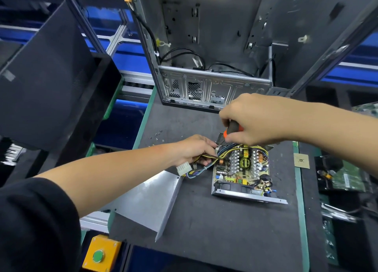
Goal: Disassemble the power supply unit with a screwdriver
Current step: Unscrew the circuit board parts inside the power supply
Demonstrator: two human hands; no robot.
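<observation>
The power supply unit lies open on the dark mat, its circuit board, heat sinks and coils exposed in a metal tray. A bundle of yellow, black and blue cables with a white connector trails off its left side. My left hand grips that bundle at the unit's far-left corner. My right hand is closed on a black-and-orange screwdriver, held upright over the unit's far edge; its tip is hidden behind the cables. The removed metal cover lies to the left.
An empty computer case stands open behind the unit. Several loose screws lie on the mat to the left. A dark panel leans at the left. Circuit boards sit at the right. A yellow box with a green button is at bottom left.
</observation>
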